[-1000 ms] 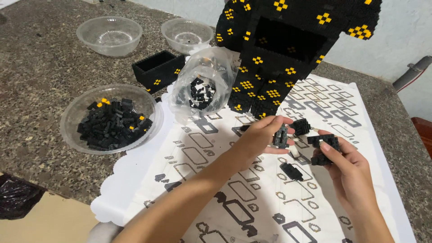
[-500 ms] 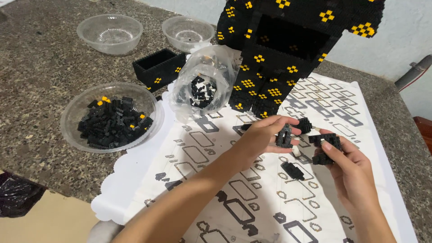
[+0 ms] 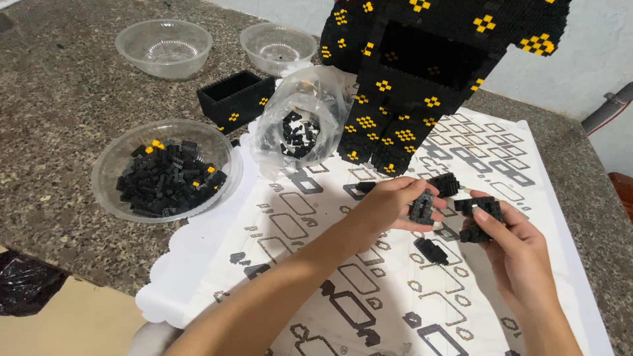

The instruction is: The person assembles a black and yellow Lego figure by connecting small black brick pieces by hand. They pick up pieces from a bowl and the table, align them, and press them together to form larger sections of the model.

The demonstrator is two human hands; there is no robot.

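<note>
- On the far left, a dark speckled stone table [image 3: 59,99] carries a clear plastic bowl [image 3: 109,165] heaped with small black building bricks [image 3: 168,181], a few yellow ones among them.
- Behind it, near the table's back edge, stand two more clear bowls [image 3: 163,45], side by side; I cannot tell whether anything is in them.
- Just right of those sits a small open black brick box [image 3: 234,99] with yellow dots, touching a crumpled clear plastic bag [image 3: 300,122] that holds more black bricks.
- Towards the middle, a white printed sheet [image 3: 310,264] showing outlines of brick shapes covers the table.
- Above it rises a tall black brick model [image 3: 422,72] dotted with yellow squares.
- Left hand [image 3: 389,206] reaches across the sheet, thumb and fingers pinching a small black brick piece [image 3: 421,207].
- Between the two hands, a loose black brick cluster [image 3: 432,250] lies flat on the sheet.
- Right hand [image 3: 517,254] is close beside the left, fingertips closed around another small black brick assembly [image 3: 480,212], held just above the sheet.
</note>
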